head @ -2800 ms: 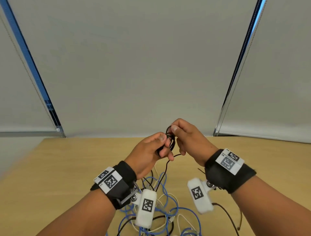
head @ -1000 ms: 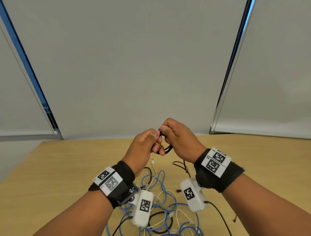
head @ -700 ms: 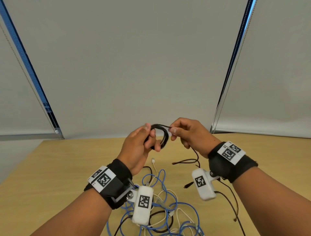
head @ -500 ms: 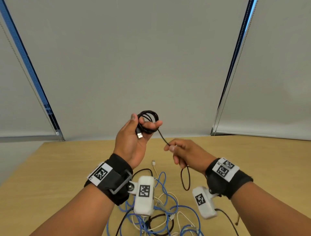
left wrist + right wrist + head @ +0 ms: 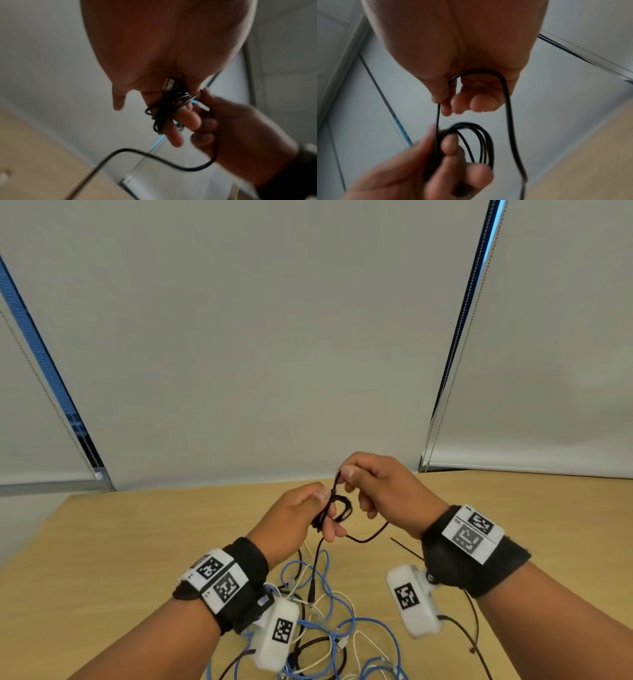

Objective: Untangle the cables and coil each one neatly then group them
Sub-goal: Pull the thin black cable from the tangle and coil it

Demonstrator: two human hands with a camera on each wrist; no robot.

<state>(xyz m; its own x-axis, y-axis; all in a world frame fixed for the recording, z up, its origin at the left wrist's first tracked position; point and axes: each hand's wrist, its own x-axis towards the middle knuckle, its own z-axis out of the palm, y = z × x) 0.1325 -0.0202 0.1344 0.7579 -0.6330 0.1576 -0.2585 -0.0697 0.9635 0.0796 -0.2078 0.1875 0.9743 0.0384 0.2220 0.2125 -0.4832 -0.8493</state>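
My left hand [image 5: 308, 517] grips a small coil of black cable [image 5: 337, 510] above the table; the coil [image 5: 164, 108] loops round its fingers, with a USB plug [image 5: 169, 84] against the palm. My right hand [image 5: 373, 484] pinches the same cable's free strand [image 5: 438, 117] just above the coil [image 5: 476, 143], thumb against forefinger. From that pinch the strand loops under the right palm and drops [image 5: 368, 537] toward the table. A tangle of blue [image 5: 342, 607], white and black cables lies on the wooden table [image 5: 120, 542] under my wrists.
Grey roller blinds [image 5: 274, 337] hang behind the table's far edge. Bare tabletop shows left and right of the tangle. A thin black lead [image 5: 474, 642] trails from the right wrist camera across the table.
My left hand has come down from its raised position and my right hand has risen to meet it. The right hand brought another turn of the strand up to the coil.
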